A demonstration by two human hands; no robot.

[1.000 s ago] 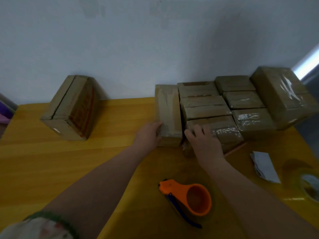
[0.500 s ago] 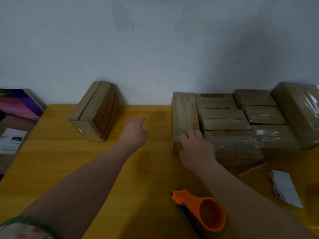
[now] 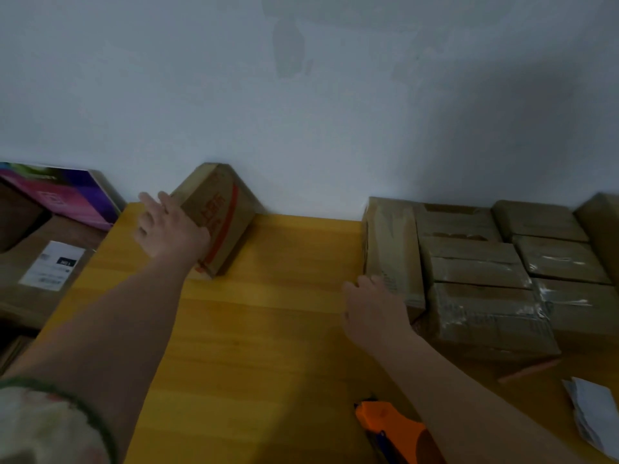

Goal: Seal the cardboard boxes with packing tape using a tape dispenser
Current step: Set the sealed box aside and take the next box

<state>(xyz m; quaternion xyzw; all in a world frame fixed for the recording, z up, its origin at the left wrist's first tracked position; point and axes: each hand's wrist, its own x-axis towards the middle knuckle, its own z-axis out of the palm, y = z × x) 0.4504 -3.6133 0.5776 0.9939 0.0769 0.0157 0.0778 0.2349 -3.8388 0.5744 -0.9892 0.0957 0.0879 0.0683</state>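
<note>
Left hand: my left hand (image 3: 170,226) is stretched out, fingers straight and spread, flat against the left side of the lone box (image 3: 217,219); it grips nothing.
Lone box: tilted on its edge at the back of the table (image 3: 254,329), against the wall (image 3: 301,112).
Right hand: my right hand (image 3: 375,313) lies on the near left corner of the narrow box (image 3: 392,252), fingers bent; I cannot tell whether they grip it.
Taped boxes: the stack of boxes (image 3: 485,279) sits packed together just right of the narrow box, shiny tape on several.
Tape dispenser: the orange tape dispenser (image 3: 392,426) lies on the table's near edge, under my right forearm, untouched.
Paper: a folded paper (image 3: 593,410) lies at the far right.
</note>
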